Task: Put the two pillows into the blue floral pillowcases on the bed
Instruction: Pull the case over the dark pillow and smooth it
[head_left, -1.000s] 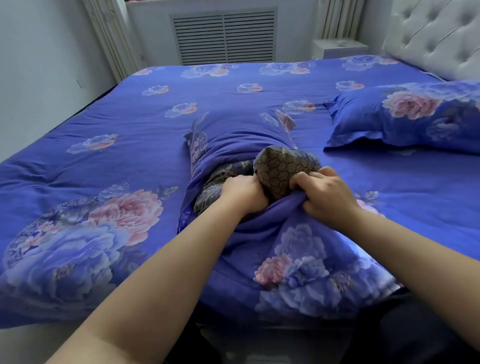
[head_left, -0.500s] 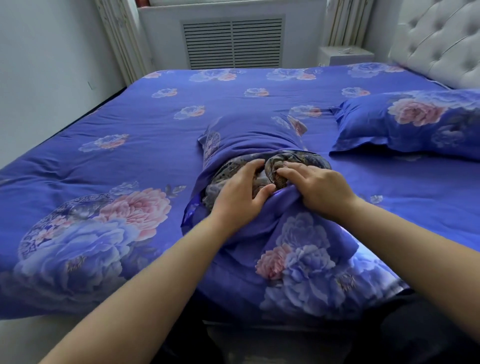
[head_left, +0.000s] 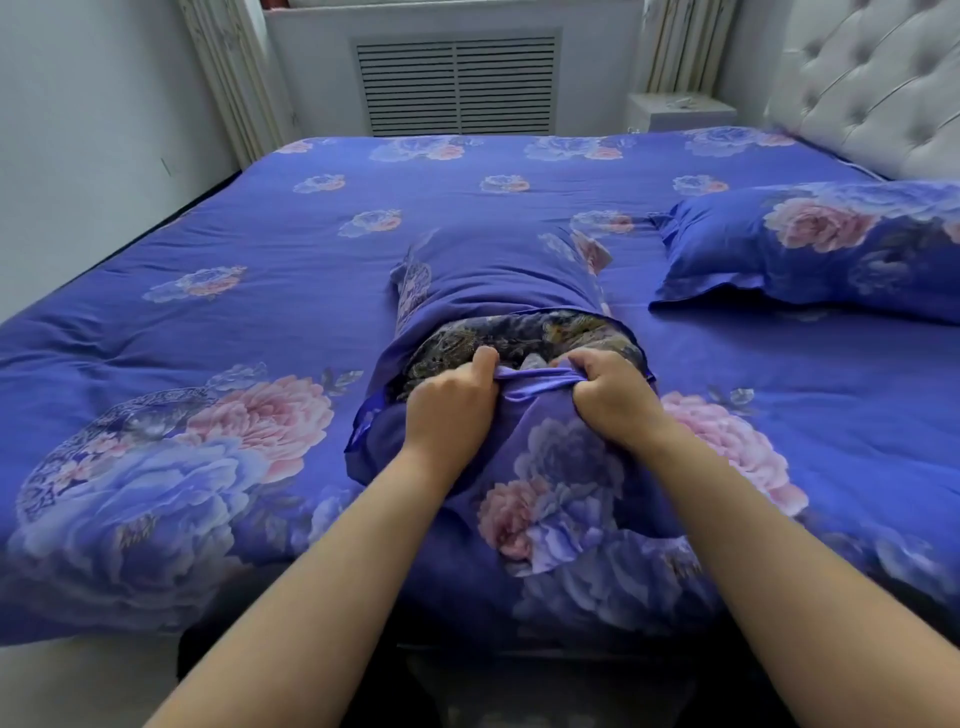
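From the head camera, the blue floral pillowcase (head_left: 498, 275) is smooth, slightly shiny cloth, stretched into a rounded tube over the far part of the pillow (head_left: 519, 335), whose dark, finely patterned cover shows in the open mouth. The left hand (head_left: 452, 405) and right hand (head_left: 613, 397) both have their fingers curled tight round the near hem of the pillowcase, bunching it into a taut fold between them (the thumbs sit on top). The exposed end of the pillow lies just beyond the knuckles, touching the fingertips. All this rests mid-bed on a quilted bedspread (head_left: 234, 291) in the same peony print. A second pillow (head_left: 831, 249), already cased, lies to the right near the tufted pale headboard (head_left: 878, 83). A slatted vent (head_left: 457, 85) sits in the far wall.
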